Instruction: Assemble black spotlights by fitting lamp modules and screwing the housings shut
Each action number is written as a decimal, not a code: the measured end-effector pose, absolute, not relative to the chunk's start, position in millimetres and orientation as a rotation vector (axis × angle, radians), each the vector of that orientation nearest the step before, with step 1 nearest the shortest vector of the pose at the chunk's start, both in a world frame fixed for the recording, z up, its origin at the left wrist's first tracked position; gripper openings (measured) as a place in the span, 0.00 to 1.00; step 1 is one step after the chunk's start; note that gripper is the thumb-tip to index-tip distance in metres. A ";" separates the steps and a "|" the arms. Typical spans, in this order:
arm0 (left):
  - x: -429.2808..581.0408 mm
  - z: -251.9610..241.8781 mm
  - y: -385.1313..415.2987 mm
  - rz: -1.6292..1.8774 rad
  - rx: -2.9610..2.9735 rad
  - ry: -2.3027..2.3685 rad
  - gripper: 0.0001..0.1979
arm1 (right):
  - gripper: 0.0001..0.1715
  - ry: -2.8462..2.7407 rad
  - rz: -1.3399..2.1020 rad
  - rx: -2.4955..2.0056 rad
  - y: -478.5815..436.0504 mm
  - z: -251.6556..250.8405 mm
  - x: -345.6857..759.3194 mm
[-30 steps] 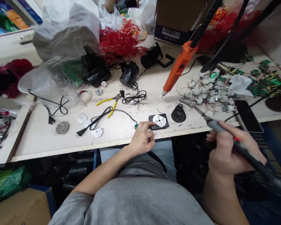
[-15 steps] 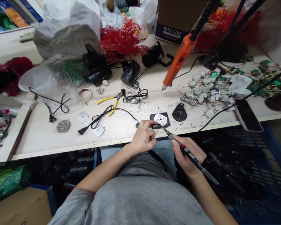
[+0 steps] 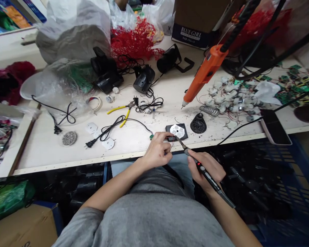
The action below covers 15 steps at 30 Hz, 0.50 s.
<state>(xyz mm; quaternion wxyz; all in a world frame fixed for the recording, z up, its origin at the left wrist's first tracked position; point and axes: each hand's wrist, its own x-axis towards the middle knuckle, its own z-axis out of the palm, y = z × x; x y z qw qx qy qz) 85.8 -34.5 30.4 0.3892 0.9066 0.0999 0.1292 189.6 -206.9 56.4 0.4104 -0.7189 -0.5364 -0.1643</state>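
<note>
**Close work at the white disc point(image 3: 177, 130)**

Our left hand point(image 3: 157, 151) rests at the near edge of the black mat point(image 3: 183, 135) under the disc, its fingertips point(image 3: 169, 136) pressed together on something too small to make out, with thin red wires point(image 3: 172, 145) below them. Our right hand point(image 3: 205, 170) wraps a soldering iron point(image 3: 206, 174), its tip just beside those fingertips. Yellow-handled pliers point(image 3: 119, 112) lie well left; a coiled spring point(image 3: 209, 110) lies beyond the mat.

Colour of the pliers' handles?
The pliers' handles are yellow, shown clearly in the head view.
</note>
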 end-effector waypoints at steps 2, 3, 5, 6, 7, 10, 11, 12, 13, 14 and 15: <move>85.2 31.1 -34.1 0.334 2.301 0.248 0.11 | 0.17 -1.353 -0.418 -1.809 -206.0 56.2 190.2; 84.9 31.6 -34.0 0.334 2.300 0.249 0.11 | 0.16 -1.356 -0.422 -1.802 -205.2 55.8 190.7; 84.7 32.9 -34.0 0.325 2.302 0.252 0.11 | 0.15 -1.366 -0.429 -1.780 -203.3 54.3 191.6; 84.8 33.5 -34.0 0.316 2.303 0.252 0.11 | 0.15 -1.370 -0.434 -1.768 -202.4 53.3 191.9; 84.9 33.8 -34.0 0.305 2.305 0.253 0.11 | 0.15 -1.374 -0.440 -1.756 -201.7 52.4 192.0; 85.1 33.7 -33.0 0.282 2.309 0.249 0.12 | 0.14 -1.379 -0.443 -1.741 -202.6 51.9 191.2; 84.6 33.5 -32.2 0.288 2.306 0.243 0.11 | 0.15 -1.369 -0.436 -1.743 -204.3 53.2 190.7; 83.5 33.7 -31.1 0.304 2.300 0.232 0.11 | 0.15 -1.355 -0.432 -1.739 -206.8 55.1 190.2; 81.8 34.5 -29.7 0.332 2.290 0.218 0.11 | 0.16 -1.335 -0.434 -1.733 -210.1 57.8 189.9; 79.3 36.3 -28.1 0.363 2.275 0.207 0.10 | 0.16 -1.310 -0.445 -1.724 -214.1 60.9 190.2; 76.1 39.5 -26.2 0.396 2.252 0.204 0.10 | 0.17 -1.280 -0.469 -1.719 -218.4 64.1 191.0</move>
